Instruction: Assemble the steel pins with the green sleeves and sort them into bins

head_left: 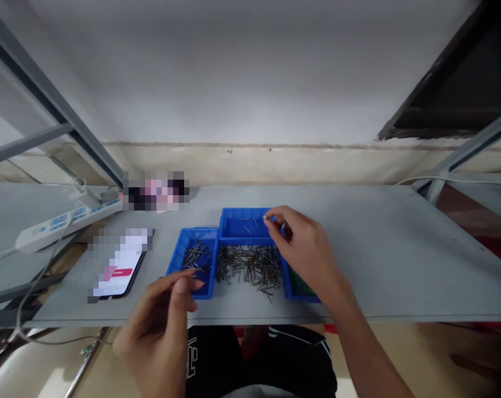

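My right hand (302, 237) is closed in a pinch at the right end of the back blue bin (229, 228), with a small shiny metal piece (265, 218) showing at its fingertips. A few thin metal pieces like screws or nails lie in that bin. My left hand (163, 315) is pinched over the front of the left blue bin (178, 251); what its fingertips hold, if anything, is too small to make out. More such pieces (196, 254) are in the left bin. Between the bins, a heap of similar metal pieces (254, 265) lies loose on the table.
A right-hand bin (294, 284) with a green inside is partly covered by my right forearm. A phone (124, 265) lies to the left, near a white power strip (68, 224) with cables. Grey metal posts (90, 149) flank the grey table (391, 249), with a wall behind.
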A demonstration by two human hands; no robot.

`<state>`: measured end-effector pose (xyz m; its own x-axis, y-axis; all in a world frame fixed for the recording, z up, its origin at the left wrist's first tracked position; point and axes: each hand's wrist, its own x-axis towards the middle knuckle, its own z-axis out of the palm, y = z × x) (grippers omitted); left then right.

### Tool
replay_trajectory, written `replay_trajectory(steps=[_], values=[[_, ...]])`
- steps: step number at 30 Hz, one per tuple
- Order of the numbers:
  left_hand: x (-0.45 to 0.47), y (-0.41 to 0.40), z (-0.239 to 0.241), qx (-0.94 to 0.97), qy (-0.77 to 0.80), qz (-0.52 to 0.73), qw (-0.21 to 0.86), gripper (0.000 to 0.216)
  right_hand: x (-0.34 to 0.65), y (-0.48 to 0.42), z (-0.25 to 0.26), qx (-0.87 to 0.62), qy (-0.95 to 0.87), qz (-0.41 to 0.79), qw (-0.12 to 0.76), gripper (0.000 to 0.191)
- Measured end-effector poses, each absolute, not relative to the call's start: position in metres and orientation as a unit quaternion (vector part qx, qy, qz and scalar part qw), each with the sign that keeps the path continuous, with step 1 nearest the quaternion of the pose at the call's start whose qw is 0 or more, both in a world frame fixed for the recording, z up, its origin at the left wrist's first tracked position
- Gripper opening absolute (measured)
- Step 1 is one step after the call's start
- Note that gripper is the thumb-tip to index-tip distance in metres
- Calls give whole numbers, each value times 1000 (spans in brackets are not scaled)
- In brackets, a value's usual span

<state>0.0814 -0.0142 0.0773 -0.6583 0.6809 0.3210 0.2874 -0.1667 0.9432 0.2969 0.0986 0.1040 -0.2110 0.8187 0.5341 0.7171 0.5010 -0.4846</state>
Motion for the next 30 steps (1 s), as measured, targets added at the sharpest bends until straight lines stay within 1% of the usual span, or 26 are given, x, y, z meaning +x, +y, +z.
replay_trajectory(steps=[2, 4, 6, 9, 11, 12, 13, 16, 18, 21, 27, 30], values=[[78, -13, 78, 346, 612, 700, 122, 12, 298, 116, 105, -519, -805, 40, 286, 15], [77, -10, 79, 336, 592, 725, 103, 11, 291, 123, 104, -518, -824, 31, 227, 19], [76, -8, 79, 338, 579, 736, 96, 13, 274, 119, 102, -488, -846, 46, 208, 15], [78, -8, 79, 340, 569, 742, 104, 18, 234, 103, 99, -398, -893, 86, 192, 14], [80, -10, 78, 338, 572, 738, 118, 19, 205, 94, 95, -353, -918, 97, 153, 12], [81, -12, 77, 339, 575, 734, 123, 19, 192, 91, 94, -346, -925, 99, 124, 10], [81, -13, 76, 340, 581, 728, 130, 19, 181, 90, 92, -349, -925, 101, 113, 10], [82, -14, 73, 342, 588, 720, 138, 21, 159, 89, 91, -360, -921, 112, 95, 12], [82, -12, 73, 341, 587, 722, 134, 23, 153, 89, 93, -364, -919, 122, 92, 9], [82, -9, 74, 338, 581, 727, 139, 19, 153, 88, 95, -369, -915, 133, 95, 9], [85, -10, 77, 326, 600, 713, 161, 20, 148, 89, 94, -385, -904, 151, 106, 16], [84, -11, 75, 323, 599, 714, 164, 20, 150, 93, 97, -405, -892, 155, 123, 6]])
